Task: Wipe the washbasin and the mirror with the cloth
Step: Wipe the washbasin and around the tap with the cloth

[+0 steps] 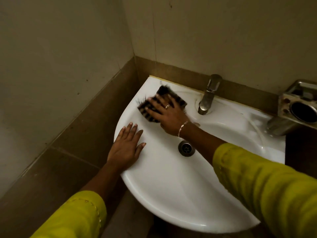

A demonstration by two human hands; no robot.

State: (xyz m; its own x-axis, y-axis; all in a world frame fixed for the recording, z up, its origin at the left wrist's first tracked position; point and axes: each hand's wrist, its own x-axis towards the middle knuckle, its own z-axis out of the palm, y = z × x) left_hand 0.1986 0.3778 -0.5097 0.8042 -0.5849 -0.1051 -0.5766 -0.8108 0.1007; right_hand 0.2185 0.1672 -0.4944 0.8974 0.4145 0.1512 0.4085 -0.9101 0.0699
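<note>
A: Where's everything, taking the tap as the marker?

B: The washbasin spreads below and left of it. The right hand, fingers spread flat, pins the dark checked cloth to the rim just left of the tap. The left hand, empty and lying open, rests on the rim further left, nearer the person.

A: Risks?

B: A wide stroke might knock the tap, or the bracelet could scrape the glaze. No mirror in view; likely undone.
</note>
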